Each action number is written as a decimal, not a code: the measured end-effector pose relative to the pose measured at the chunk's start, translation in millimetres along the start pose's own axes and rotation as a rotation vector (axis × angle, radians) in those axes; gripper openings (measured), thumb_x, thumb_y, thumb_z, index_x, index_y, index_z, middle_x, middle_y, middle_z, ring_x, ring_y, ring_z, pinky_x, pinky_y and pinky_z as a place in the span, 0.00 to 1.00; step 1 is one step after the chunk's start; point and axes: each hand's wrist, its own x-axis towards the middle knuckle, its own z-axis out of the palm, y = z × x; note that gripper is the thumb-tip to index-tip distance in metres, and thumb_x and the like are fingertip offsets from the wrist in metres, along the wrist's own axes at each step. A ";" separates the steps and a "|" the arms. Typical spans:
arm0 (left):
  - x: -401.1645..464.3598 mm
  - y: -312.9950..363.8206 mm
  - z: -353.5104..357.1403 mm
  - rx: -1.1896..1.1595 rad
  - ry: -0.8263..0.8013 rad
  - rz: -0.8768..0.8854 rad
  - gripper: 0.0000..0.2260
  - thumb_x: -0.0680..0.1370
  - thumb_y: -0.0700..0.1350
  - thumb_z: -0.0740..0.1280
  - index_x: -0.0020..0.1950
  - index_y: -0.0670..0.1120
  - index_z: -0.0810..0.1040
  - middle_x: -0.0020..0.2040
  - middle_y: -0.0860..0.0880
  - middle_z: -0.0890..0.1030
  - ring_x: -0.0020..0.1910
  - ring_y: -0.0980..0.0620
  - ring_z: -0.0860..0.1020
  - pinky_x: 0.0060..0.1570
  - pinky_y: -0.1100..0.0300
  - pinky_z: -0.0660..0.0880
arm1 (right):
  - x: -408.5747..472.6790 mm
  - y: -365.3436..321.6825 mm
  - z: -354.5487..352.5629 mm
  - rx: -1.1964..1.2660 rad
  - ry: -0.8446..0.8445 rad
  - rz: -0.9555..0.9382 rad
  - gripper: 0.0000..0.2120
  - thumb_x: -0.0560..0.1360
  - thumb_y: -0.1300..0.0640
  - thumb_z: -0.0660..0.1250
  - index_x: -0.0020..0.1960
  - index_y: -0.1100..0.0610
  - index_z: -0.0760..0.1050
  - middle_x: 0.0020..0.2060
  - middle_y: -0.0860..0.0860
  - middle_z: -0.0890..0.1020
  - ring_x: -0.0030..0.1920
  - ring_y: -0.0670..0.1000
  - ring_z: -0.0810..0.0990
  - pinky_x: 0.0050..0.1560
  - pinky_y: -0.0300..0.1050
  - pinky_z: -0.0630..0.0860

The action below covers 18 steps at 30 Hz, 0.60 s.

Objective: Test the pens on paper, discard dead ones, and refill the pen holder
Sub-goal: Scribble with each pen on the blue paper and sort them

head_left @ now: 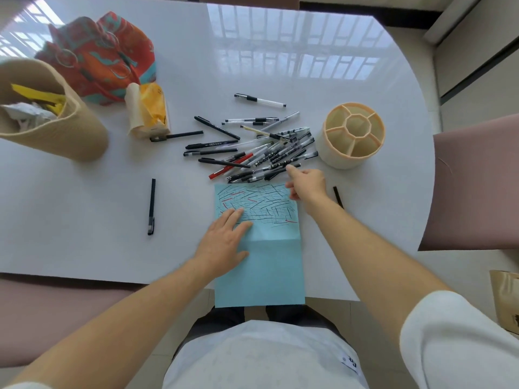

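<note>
Just beyond the top right corner of the blue paper (261, 248), the right hand (307, 183) is held loosely spread with nothing in it, its forefinger stretched out to the near edge of the pile of pens (261, 155). The pile lies straight ahead and slightly left of that hand, and most of its slim plastic barrels run from near-left to far-right, roughly across the line of reach. This hand is judged the nearer one for a pick. The left hand (224, 237) is pressed flat on the scribbled sheet, fingers straight, gripping nothing. To the right of the pile, the pen holder (352, 136) stands upright on the glossy white counter (280, 66), a smooth cream cylinder divided into empty compartments. A woven bin (56, 127) sits far left.
</note>
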 end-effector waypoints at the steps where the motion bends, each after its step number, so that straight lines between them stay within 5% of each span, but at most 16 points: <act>1: 0.0 -1.7 -0.1 0.005 -0.003 0.009 0.34 0.73 0.59 0.72 0.75 0.53 0.63 0.80 0.48 0.56 0.79 0.44 0.52 0.75 0.48 0.59 | 7.0 -2.2 7.9 0.108 0.007 0.066 0.15 0.77 0.49 0.73 0.47 0.62 0.80 0.33 0.55 0.85 0.22 0.47 0.76 0.26 0.40 0.77; 7: -0.6 -4.2 -5.0 -0.014 -0.025 0.014 0.32 0.74 0.58 0.70 0.75 0.53 0.64 0.80 0.47 0.57 0.79 0.44 0.52 0.77 0.48 0.56 | 22.8 -2.7 17.1 0.258 0.032 0.196 0.09 0.78 0.58 0.69 0.51 0.65 0.80 0.28 0.53 0.84 0.23 0.47 0.74 0.23 0.38 0.71; 12: 4.9 11.3 -25.9 -0.402 0.211 -0.112 0.23 0.80 0.58 0.61 0.73 0.49 0.68 0.69 0.52 0.73 0.69 0.51 0.66 0.70 0.52 0.65 | -22.8 7.5 -14.0 0.248 -0.086 -0.057 0.07 0.78 0.57 0.64 0.45 0.60 0.76 0.28 0.54 0.80 0.23 0.49 0.72 0.24 0.42 0.67; 15: 14.2 25.4 -42.3 -0.701 0.020 -0.149 0.19 0.81 0.60 0.59 0.71 0.57 0.67 0.57 0.58 0.79 0.53 0.57 0.76 0.54 0.57 0.74 | -66.2 31.7 -27.4 0.314 -0.206 -0.135 0.09 0.76 0.55 0.66 0.43 0.60 0.77 0.29 0.56 0.80 0.23 0.51 0.73 0.23 0.41 0.68; 18: 21.4 37.9 -46.4 -0.663 -0.143 -0.028 0.08 0.82 0.54 0.60 0.57 0.55 0.77 0.40 0.56 0.80 0.41 0.55 0.77 0.43 0.52 0.75 | -97.9 59.0 -28.6 0.371 -0.292 -0.105 0.08 0.77 0.55 0.67 0.46 0.61 0.79 0.31 0.59 0.80 0.25 0.52 0.74 0.25 0.43 0.71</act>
